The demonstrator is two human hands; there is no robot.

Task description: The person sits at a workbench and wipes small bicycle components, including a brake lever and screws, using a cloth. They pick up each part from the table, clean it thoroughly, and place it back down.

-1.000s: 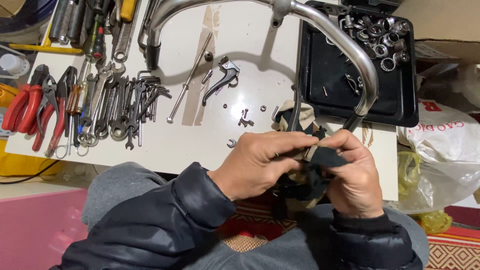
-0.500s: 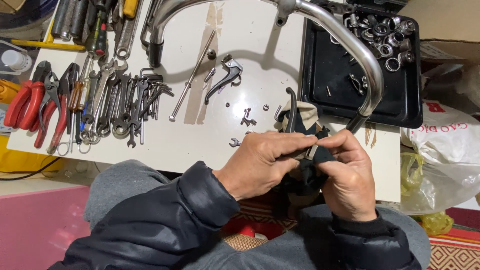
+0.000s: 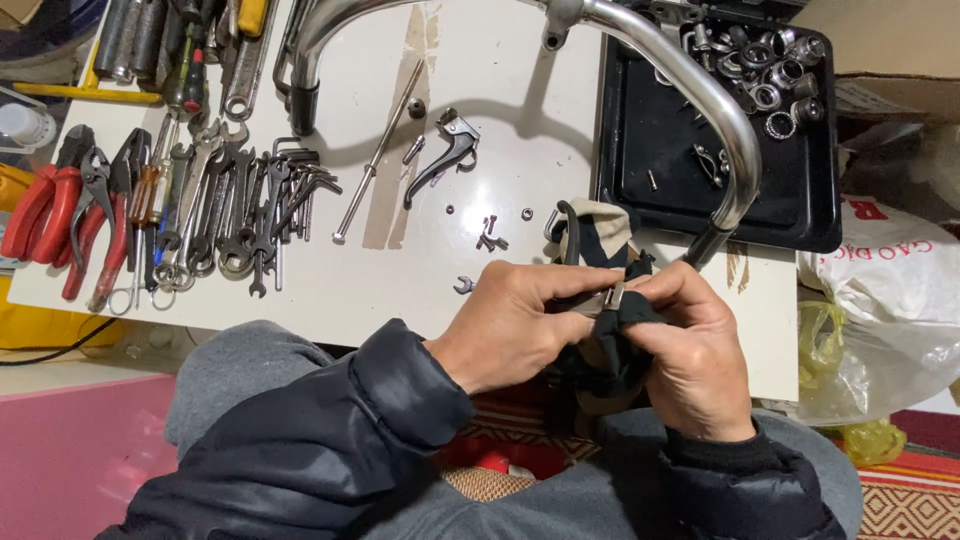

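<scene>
My left hand (image 3: 515,325) and my right hand (image 3: 690,345) meet over the near edge of the white table (image 3: 350,285). Between their fingertips sits a small metal part (image 3: 607,299), wrapped in a black and beige rag (image 3: 600,240). A dark curved lever (image 3: 568,228) sticks up out of the rag behind my fingers. The rag hangs down between my palms towards my lap. A chrome handlebar (image 3: 700,85) arches over the table just beyond my hands.
Wrenches and hex keys (image 3: 240,210) and red-handled pliers (image 3: 60,215) lie at the left. A loose brake lever (image 3: 440,155), a long rod (image 3: 378,155) and small screws (image 3: 488,235) lie mid-table. A black tray (image 3: 650,130) holds metal rings (image 3: 765,65). Plastic bags (image 3: 890,300) sit at the right.
My hands have shifted slightly while rubbing the part in the rag. The dark lever tip has tilted a little left. The metal part shows more clearly between my fingertips.
</scene>
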